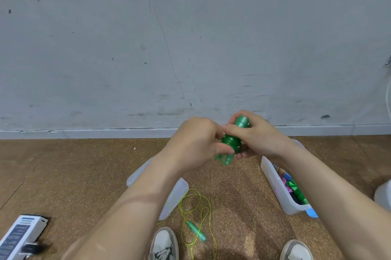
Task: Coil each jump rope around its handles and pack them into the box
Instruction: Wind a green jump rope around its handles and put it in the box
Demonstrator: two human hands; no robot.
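Sneakers (164,245) below, both hands (196,141) (257,137) grip the coiled green rope (231,141); no legible writing.

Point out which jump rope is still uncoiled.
The yellow-green rope on the floor between the shoes, lying in loose loops. The green rope held in both hands is wound tight, and those in the box are bundled.

A scuffed grey wall (148,48) filled the upper half of the view, marked with dark scratches and spots, and met a pale baseboard (105,133) along its foot. Below lay a brown, speckled cork-like floor (63,175). At the lower left corner sat a white device with a dark printed panel (19,236), partly blurred. Two grey-white sneakers (164,242) showed at the bottom edge, the other (296,250) farther right.
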